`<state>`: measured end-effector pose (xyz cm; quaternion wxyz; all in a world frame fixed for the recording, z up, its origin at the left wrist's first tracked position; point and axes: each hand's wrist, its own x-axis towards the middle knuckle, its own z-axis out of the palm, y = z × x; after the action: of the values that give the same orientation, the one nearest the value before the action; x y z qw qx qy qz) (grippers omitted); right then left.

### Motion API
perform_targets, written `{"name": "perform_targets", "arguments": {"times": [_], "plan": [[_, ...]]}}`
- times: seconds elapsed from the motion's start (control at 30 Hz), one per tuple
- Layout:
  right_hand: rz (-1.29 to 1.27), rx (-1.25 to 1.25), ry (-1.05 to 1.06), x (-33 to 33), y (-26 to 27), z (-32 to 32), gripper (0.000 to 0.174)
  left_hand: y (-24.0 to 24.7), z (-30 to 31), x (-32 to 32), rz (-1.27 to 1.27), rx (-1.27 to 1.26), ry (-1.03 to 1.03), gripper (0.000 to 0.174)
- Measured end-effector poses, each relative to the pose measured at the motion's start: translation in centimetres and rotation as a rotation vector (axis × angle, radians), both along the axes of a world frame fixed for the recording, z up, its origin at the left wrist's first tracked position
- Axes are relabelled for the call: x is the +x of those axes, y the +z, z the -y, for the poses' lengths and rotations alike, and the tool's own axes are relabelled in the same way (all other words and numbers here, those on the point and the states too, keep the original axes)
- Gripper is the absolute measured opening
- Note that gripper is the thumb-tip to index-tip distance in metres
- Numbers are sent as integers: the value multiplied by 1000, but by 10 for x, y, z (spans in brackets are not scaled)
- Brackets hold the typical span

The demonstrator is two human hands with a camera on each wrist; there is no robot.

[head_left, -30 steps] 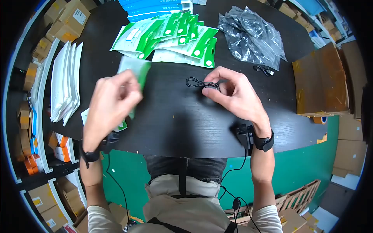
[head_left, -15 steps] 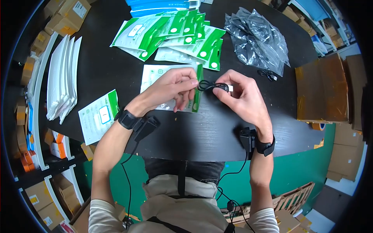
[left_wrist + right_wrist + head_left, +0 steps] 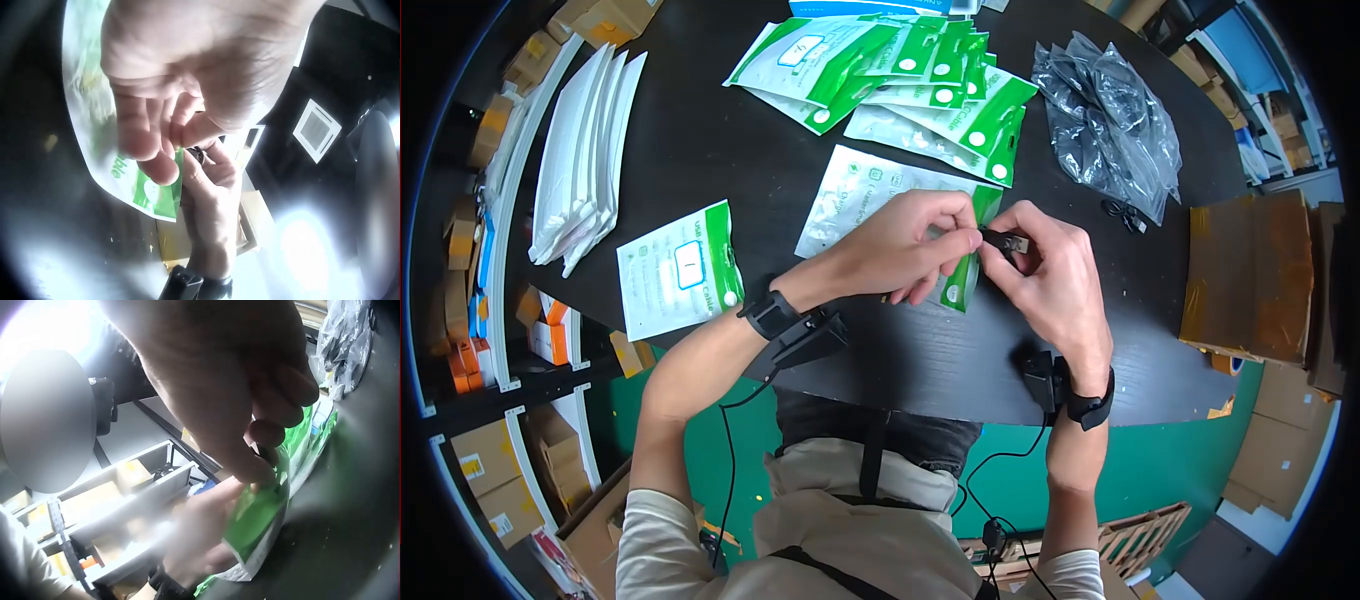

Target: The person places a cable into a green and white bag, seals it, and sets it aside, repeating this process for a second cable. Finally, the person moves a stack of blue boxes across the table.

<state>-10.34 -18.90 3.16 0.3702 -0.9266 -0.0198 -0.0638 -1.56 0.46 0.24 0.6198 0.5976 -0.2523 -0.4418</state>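
Note:
My left hand [image 3: 905, 245] pinches the green top edge of a white-and-green plastic bag [image 3: 840, 195]; its other fingers lie over the bag's printed face. Right beside it, my right hand [image 3: 1055, 280] grips a coiled black USB cable [image 3: 1012, 242] between thumb and fingers, the metal plug poking out. Both hands meet at the bag's top edge. In the left wrist view, the dark cable [image 3: 196, 154] sits close against the green strip. Fingers hide most of the coil. The bag's green end [image 3: 253, 515] shows below the right hand in the right wrist view.
Several similar bags [image 3: 940, 110] are piled at the back; another bag [image 3: 675, 270] lies at left. White padded envelopes [image 3: 590, 150] stand at the far left. Grey plastic bags [image 3: 1105, 125] and a second cable [image 3: 1125, 214] lie at back right, near a cardboard box [image 3: 1245, 275].
My left hand has brought the bag from the left across to the right hand and moved to its top edge. The cable, still in my right hand, is now at that edge.

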Motion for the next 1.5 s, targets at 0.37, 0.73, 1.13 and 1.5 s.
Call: {"name": "perform_targets", "arguments": {"times": [0.37,0.73,1.13,1.5], "plan": [[29,-118,117,0,-6,-1,17,5,-1,-4,-16,-78,-18,21],[-111,170,127,1,9,5,27,6,-6,6,-30,-79,157,20],[-76,31,178,-2,-2,-1,12,11,-2,-5,15,-108,-26,20],[-27,117,154,1,1,-1,15,13,-5,3,4,-89,129,22]]}}
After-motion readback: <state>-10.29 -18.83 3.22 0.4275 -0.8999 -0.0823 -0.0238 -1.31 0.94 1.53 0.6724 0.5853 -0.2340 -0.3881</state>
